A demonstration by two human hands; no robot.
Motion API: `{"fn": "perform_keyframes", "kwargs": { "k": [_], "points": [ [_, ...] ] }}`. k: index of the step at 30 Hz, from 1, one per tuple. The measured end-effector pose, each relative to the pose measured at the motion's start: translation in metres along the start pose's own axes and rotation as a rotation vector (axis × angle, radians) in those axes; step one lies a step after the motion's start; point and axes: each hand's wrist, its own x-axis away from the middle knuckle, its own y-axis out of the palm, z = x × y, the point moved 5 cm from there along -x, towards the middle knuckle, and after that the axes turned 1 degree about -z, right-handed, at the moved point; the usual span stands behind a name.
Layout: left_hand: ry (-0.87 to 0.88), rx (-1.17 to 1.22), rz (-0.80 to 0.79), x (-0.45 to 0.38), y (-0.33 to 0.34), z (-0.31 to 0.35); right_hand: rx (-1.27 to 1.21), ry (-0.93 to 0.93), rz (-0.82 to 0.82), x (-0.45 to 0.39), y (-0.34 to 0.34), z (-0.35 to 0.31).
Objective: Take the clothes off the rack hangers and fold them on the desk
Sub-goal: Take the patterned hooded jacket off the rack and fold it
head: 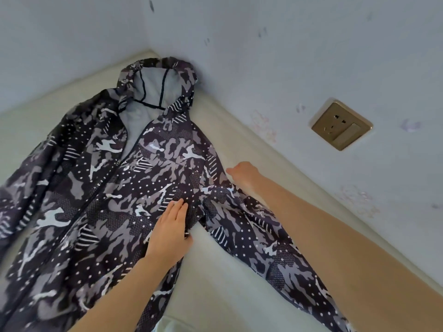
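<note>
Camo hooded jacket (100, 188) spread flat on pale desk (215, 271), filling left and centre of frame, hood toward upper-centre corner. Left hand (171, 226) flat, fingers straight, pressing jacket at armpit seam, centre. Right hand (242, 172) at shoulder edge, centre-right; fingers seem tucked under fabric, grip unclear. Wall socket (341, 124) upper right.

The jacket (134, 188) is thin printed cloth with a slight sheen, its hood lined in plain pale grey fabric, lightly creased. The desk (223, 271) top looks smooth and matt. The socket (341, 125) plate has a brushed, glossy gold-metal finish against the matt, smudged painted wall (287, 56).
</note>
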Motion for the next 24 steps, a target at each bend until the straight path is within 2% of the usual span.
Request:
{"fn": "perform_keyframes", "kwargs": {
  "k": [4, 9, 12, 15, 19, 24],
  "points": [
    [-0.012, 0.030, 0.083, 0.004, -0.007, -0.005, 0.010, 0.013, -0.039, -0.018, 0.016, -0.002],
    [-0.068, 0.058, 0.115, 0.014, -0.005, -0.014, -0.002, 0.001, -0.098, -0.022, 0.022, -0.003],
    [-0.069, 0.032, 0.165, 0.020, -0.017, -0.013, -0.040, -0.075, -0.021, -0.017, 0.010, -0.007],
    [-0.065, 0.098, 0.146, 0.021, -0.022, -0.014, -0.113, -0.193, 0.053, -0.001, -0.004, -0.019],
    [-0.097, 0.313, 0.100, 0.022, -0.041, -0.021, -0.192, -0.355, 0.168, 0.016, -0.012, -0.044],
    [-0.246, 0.682, 0.004, 0.023, -0.064, -0.053, -0.090, -0.525, 0.273, 0.023, -0.005, -0.097]
  ]
}}
